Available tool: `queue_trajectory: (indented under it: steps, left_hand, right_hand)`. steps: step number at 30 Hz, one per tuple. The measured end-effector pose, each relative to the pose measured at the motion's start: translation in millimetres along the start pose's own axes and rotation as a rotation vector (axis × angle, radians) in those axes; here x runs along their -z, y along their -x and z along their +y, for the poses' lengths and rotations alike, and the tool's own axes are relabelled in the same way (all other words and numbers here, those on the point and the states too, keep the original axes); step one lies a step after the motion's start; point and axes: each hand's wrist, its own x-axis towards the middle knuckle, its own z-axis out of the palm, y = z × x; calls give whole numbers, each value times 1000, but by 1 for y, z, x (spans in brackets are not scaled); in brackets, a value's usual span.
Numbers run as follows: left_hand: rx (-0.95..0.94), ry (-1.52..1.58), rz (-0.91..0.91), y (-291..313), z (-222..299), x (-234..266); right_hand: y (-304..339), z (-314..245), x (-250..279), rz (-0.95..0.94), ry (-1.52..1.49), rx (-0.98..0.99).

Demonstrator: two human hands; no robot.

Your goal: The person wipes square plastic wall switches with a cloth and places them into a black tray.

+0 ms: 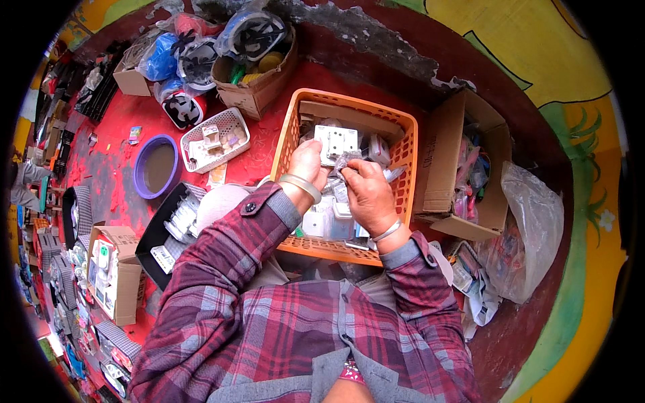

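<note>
My left hand [308, 163] is closed at the lower left edge of a white electrical socket plate [336, 140] with dark holes in its face. Between the thumb and fingers of my right hand [369, 193] is a crumpled greyish piece [345, 162], plastic or cloth, I cannot tell which. It sits against the plate's lower edge. Both hands are over an orange plastic basket [410, 154]. Inside the basket are a brown cardboard strip [349, 117], a white boxed item [379, 150], a clear plastic container [340, 220] and small plastic-wrapped pieces.
A cardboard box [443, 154] of bagged goods and a clear plastic bag [534, 232] stand to the right. Leftward are a white basket [232, 158], a purple basin [139, 161] and a black tray [151, 252]. A cardboard box [252, 94] is behind; a painted wall [510, 40] curves round.
</note>
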Motion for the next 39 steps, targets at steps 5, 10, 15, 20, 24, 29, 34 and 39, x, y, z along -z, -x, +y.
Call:
queue_trajectory:
  steps: [5,10,15,20,24,29,34,39]
  left_hand:
    - [123,178,85,2,10,-11]
    - [307,230,-33,4,19,-10]
    - [577,-19,-170,19,14,-12]
    - [828,-23,-436,33,8,-18]
    - [837,-104,-403,31,-4,-11]
    - [402,14,-250,47,-12,-23]
    - [338,148,-420,40,-3,-16]
    - [201,-143,-477,45,-5,-25]
  right_hand:
    - [4,20,13,-285,-368,94]
    - [-1,37,36,-76,-699,-227]
    - [-10,45,46,434,-1130,-516]
    - [-14,40,23,289,-671,-271]
    - [-16,41,26,187,-429,-210]
    - [-14,40,22,219,-319,-181]
    - [-13,35,20,267,-307,-172]
    - [-13,30,19,283,-379,-218]
